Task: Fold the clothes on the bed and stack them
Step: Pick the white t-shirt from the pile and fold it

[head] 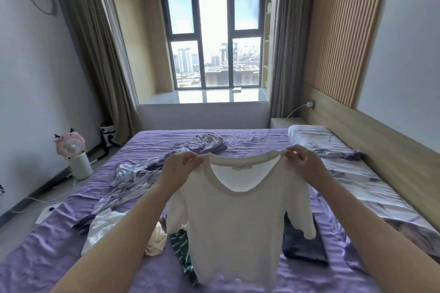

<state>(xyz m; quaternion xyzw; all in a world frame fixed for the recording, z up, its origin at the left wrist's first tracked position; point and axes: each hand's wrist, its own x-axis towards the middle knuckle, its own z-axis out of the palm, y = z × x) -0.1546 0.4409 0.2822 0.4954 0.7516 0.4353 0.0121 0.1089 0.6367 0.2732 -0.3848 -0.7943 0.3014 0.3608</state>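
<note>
Both arms are up and out over the bed (59,233), and a white T-shirt (238,228) hangs between them, spread wide and facing the camera. The left hand (178,169) has its fingers (190,162) pinched together on the shirt's left shoulder seam; the right hand (303,162) does the same, fingertips (291,151) clamped on the right shoulder. The neckline sags in a curve between the two grips, and the body of the shirt drops straight down below the fingers, hem dangling just above the purple sheet. Behind the hanging cloth, below the left fingers, a green-and-white striped garment (183,252) lies on the bed, with a crumpled cream piece (157,240) and a loose white garment (104,226) further out to the left. Below the right fingers sits a dark folded garment (302,247), partly hidden by the shirt's sleeve. Beyond the fingers, a rumpled grey-and-lilac quilt (133,178) sprawls across the sheet, and a pillow (316,138) lies off past the right hand.
</note>
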